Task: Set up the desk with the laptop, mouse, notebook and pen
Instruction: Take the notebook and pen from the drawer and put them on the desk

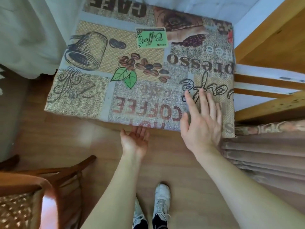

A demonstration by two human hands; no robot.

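A small desk [102, 52] covered by a coffee-print cloth fills the upper middle of the head view. No laptop, mouse, notebook or pen is in view. My right hand [200, 123] lies flat, fingers spread, on the cloth at the desk's near right corner. My left hand [134, 140] is palm up just under the desk's near edge, with its fingertips hidden beneath the cloth's edge. Neither hand holds anything.
A wooden chair [29, 192] with a woven seat stands at the lower left. A wooden frame [270, 52] flanks the desk on the right, with pleated brown fabric [264, 156] below it. White curtain [28, 33] hangs at the left. My shoes [160, 204] stand on the wood floor.
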